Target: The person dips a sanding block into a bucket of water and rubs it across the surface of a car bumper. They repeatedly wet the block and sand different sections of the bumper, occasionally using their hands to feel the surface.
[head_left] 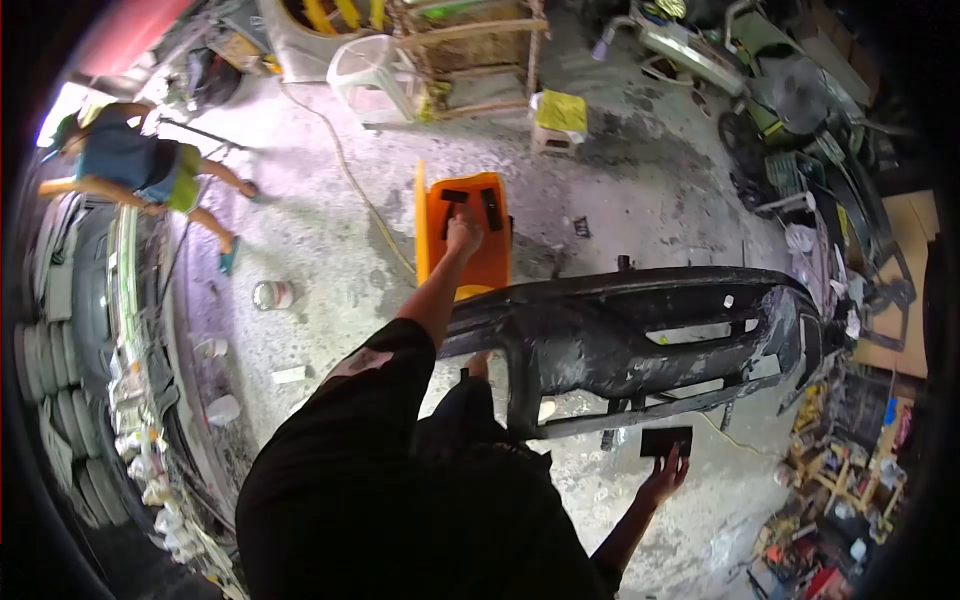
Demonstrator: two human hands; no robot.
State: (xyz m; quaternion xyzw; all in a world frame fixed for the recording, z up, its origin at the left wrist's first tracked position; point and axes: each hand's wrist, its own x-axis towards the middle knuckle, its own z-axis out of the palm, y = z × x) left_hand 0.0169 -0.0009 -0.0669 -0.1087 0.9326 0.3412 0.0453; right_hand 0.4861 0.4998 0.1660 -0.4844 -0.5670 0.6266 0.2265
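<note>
One white tub [273,294] stands on the floor [330,240] at the left of the frame, its contents too indistinct to tell. Right of it, in the upper middle, sits an orange tray [494,262] with raised sides, holding dark pieces. The left grip [463,234] reaches into this tray; a short black piece [453,196] lies crosswise just beyond its fingertips, and I cannot tell whether they close on anything. A longer black bar [491,209] lies slanted along the tray's right side. From the centre rightward stretches a large black bumper [560,365], scuffed with grey patches and pierced by long openings. Below it, at lower right, the right grip [668,478] holds a flat, plain black rectangle [654,441], fingers overlapping its lower right part, most of it showing above and left of the hand.
</note>
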